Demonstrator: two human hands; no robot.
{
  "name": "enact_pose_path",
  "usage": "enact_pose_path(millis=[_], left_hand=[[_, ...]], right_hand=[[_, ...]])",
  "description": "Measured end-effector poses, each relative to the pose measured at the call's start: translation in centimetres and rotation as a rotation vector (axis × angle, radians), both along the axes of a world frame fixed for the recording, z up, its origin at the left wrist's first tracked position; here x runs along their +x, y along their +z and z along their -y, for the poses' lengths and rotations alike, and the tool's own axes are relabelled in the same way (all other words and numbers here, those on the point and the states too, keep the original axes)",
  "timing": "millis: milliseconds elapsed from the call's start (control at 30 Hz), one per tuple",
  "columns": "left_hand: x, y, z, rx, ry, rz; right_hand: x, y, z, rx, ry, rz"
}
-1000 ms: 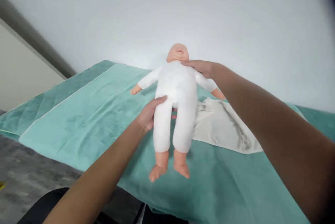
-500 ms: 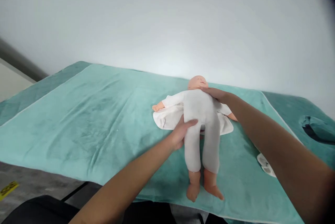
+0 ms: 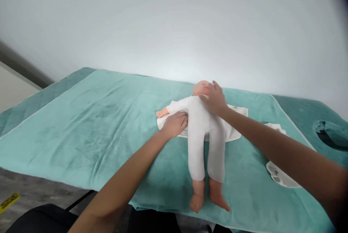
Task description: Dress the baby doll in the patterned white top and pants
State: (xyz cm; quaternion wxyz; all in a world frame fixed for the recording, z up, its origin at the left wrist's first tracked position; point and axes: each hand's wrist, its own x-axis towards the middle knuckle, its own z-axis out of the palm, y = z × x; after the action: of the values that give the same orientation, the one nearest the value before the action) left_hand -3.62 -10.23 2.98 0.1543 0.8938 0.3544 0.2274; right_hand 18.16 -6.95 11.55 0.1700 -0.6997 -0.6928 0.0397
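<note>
A baby doll (image 3: 199, 124) with a white cloth body lies on its back, its head toward the wall and its bare feet toward me. Spread beneath its torso is a white baby garment (image 3: 231, 133), showing on both sides. My left hand (image 3: 176, 124) lies on the garment beside the doll's waist, fingers stretched out and tips against its side. Over the doll's upper chest and chin is my right hand (image 3: 216, 98), fingers apart and holding nothing. It hides part of the doll's face, and the doll's arm on that side is hidden.
A green blanket (image 3: 81, 117) covers the table. Another white cloth piece (image 3: 280, 175) lies at the right, partly under my right forearm. Farther right sits a clear plastic item with a dark strap (image 3: 328, 137). A pale wall (image 3: 163, 26) stands behind the table.
My left hand has let go of the doll's hip and moved up onto the garment beside its waist. My right hand has lifted from the doll's shoulder, and the doll lies slightly lower and further left.
</note>
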Motion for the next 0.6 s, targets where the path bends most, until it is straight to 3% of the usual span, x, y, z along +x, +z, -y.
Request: enact_pose_path(millis=[133, 200, 300, 433, 500, 600], left_hand=[[0.6, -1.5, -0.1, 0.223, -0.005, -0.193], [0.5, -1.9, 0.1, 0.26, 0.018, -0.193], [0.3, -1.9, 0.2, 0.263, 0.043, -0.157], [0.0, -0.7, 0.4, 0.248, 0.138, -0.107], [-0.3, 0.5, 0.6, 0.216, 0.271, -0.085], [-1.4, 2.1, 0.4, 0.108, 0.586, -0.056]], right_hand=[[-6.0, 0.0, -0.5, -0.089, 0.459, 0.193], [-8.3, -0.6, -1.6, -0.172, 0.606, 0.331], [-10.1, -1.9, -3.2, -0.23, 0.605, 0.49], [-9.1, -2.6, -3.5, -0.086, 0.514, 0.466], [-8.0, -1.8, -2.6, -0.01, 0.465, 0.391], [-7.0, -0.1, -0.8, 0.007, 0.42, 0.289]])
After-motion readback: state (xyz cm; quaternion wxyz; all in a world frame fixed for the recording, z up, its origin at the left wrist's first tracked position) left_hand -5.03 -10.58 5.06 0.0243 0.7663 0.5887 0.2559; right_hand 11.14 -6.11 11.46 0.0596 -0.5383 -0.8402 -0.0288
